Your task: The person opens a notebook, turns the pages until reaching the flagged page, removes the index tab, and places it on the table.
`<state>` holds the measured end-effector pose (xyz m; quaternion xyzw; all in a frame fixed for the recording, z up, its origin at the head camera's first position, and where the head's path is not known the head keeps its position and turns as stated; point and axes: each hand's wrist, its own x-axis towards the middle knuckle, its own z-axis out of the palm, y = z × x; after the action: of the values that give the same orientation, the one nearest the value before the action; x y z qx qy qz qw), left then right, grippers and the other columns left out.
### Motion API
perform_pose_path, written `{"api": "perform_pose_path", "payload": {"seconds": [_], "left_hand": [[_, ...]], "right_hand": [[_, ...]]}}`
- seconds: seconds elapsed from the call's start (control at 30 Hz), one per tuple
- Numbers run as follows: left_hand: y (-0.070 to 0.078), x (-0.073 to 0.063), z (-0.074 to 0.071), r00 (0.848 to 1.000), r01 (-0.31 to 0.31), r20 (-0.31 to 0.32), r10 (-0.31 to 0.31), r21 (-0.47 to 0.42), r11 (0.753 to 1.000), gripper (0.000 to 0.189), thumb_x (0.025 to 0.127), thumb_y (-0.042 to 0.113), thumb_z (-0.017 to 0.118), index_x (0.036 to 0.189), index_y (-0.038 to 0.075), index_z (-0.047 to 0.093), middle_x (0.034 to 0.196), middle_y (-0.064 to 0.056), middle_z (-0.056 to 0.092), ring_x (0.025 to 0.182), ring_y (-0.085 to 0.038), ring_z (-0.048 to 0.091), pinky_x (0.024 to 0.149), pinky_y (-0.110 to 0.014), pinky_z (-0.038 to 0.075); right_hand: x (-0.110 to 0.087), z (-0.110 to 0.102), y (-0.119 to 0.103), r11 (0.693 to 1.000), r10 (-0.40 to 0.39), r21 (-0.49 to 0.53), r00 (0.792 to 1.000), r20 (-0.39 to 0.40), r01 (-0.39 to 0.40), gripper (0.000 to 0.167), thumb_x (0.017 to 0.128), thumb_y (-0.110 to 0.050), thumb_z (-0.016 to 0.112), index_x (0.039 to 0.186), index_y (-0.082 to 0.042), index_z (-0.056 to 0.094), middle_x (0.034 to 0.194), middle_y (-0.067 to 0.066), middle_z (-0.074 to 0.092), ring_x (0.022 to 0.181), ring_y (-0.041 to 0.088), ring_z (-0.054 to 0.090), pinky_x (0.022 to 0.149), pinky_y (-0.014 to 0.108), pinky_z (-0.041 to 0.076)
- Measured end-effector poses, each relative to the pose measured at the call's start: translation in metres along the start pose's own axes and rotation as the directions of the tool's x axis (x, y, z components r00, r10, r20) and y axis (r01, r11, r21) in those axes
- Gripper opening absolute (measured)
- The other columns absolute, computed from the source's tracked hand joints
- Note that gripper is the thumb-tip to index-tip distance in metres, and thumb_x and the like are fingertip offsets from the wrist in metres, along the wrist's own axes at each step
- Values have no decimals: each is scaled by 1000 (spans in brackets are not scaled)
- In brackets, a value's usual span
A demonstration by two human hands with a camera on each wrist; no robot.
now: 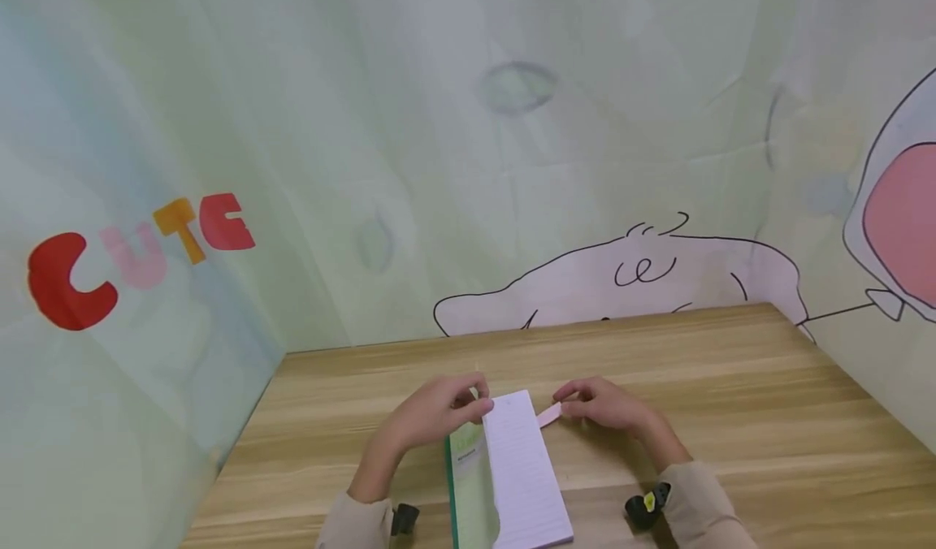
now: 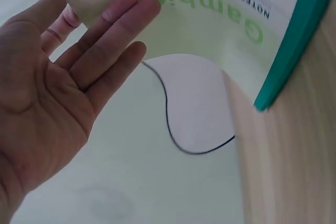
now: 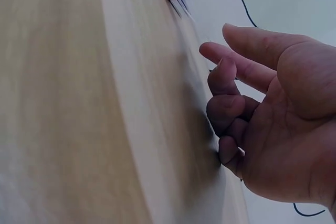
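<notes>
I have the notebook (image 1: 530, 472) on the table (image 1: 351, 443) between the hands, lined pages beside a green cover (image 1: 471, 484); I judge it light and floppy, its paper easily creased, best taken by a far corner. My left hand (image 1: 435, 411) pinches such a corner between thumb and finger, the other fingers loosely extended. My right hand (image 1: 610, 407) has bent fingers at a pale pink strip (image 1: 550, 416); whether they grip it, I can't tell.

The pale-green notebook (image 1: 471, 488) has lined white pages (image 1: 528, 468).
</notes>
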<state>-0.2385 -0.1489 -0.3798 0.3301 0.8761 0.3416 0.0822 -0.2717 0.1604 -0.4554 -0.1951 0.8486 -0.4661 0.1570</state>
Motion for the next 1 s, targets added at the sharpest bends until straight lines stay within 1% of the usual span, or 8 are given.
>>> {"api": "perform_pose_path", "payload": {"seconds": [0.17, 0.3, 0.4, 0.47, 0.63, 0.73, 0.9, 1.0], "left_hand": [[-4, -28, -21, 996, 9, -85, -13, -45, 999, 13, 101, 25, 60, 93, 15, 58, 84, 6, 64, 77, -11, 63, 69, -28, 49], [-14, -45, -33, 990, 29, -131, -43, -110, 994, 11, 98, 15, 64, 91, 10, 57, 81, 4, 60, 76, -9, 57, 69, -26, 48], [-25, -52, -35, 988, 23, -150, -46, -150, 988, 10, 97, 11, 64, 90, 8, 57, 78, 4, 58, 74, -8, 55, 68, -25, 46], [-32, -58, -37, 985, 31, -161, -58, -163, 986, 10, 97, 11, 65, 90, 8, 57, 74, 5, 56, 69, -7, 50, 63, -23, 43], [-48, -75, -44, 982, 90, -147, -120, -198, 976, 9, 97, 13, 64, 99, 8, 57, 63, 7, 42, 56, -3, 35, 54, -22, 34], [-56, -84, -48, 979, 112, -150, -138, -167, 980, 9, 97, 13, 64, 104, 8, 60, 61, 7, 35, 52, -3, 30, 51, -22, 33], [-73, -95, -46, 972, 151, -173, -161, -70, 986, 12, 96, 13, 64, 106, 6, 65, 68, 2, 47, 52, -4, 36, 50, -25, 37], [-86, -101, -39, 962, 196, -178, -206, -68, 978, 13, 96, 13, 63, 107, 6, 65, 74, -1, 49, 53, -5, 36, 51, -27, 38]], "right_hand": [[2, 3, -4, 999, 26, -19, 1000, 2, -26, 26, 95, -20, 68, 117, -6, 71, 92, 3, 62, 85, 20, 51, 75, 35, 43], [1, 2, -4, 999, 30, -36, 1000, -5, -30, 27, 95, -22, 68, 118, -7, 71, 92, 3, 61, 84, 20, 51, 73, 35, 43], [0, 0, -3, 999, 22, -35, 1000, -4, -22, 29, 96, -23, 67, 119, -6, 71, 90, 3, 61, 82, 19, 51, 71, 33, 43], [0, -1, -3, 999, 16, -27, 1000, -4, -17, 29, 96, -24, 67, 119, -6, 71, 91, 4, 61, 82, 20, 51, 71, 33, 43], [1, 0, -1, 999, -32, -38, 999, 0, 32, 29, 96, -24, 67, 119, -8, 70, 92, 3, 60, 83, 20, 49, 73, 33, 42], [2, 1, -1, 997, -57, -51, 998, -8, 57, 28, 96, -24, 67, 120, -9, 70, 93, 3, 59, 85, 21, 49, 74, 34, 41], [3, 2, -4, 995, -72, -71, 997, -23, 70, 29, 96, -24, 68, 121, -10, 70, 100, 3, 62, 91, 21, 51, 78, 37, 43], [3, 2, -5, 993, -74, -93, 997, -17, 72, 31, 95, -24, 68, 123, -10, 69, 105, 2, 64, 94, 21, 53, 82, 38, 44]]}}
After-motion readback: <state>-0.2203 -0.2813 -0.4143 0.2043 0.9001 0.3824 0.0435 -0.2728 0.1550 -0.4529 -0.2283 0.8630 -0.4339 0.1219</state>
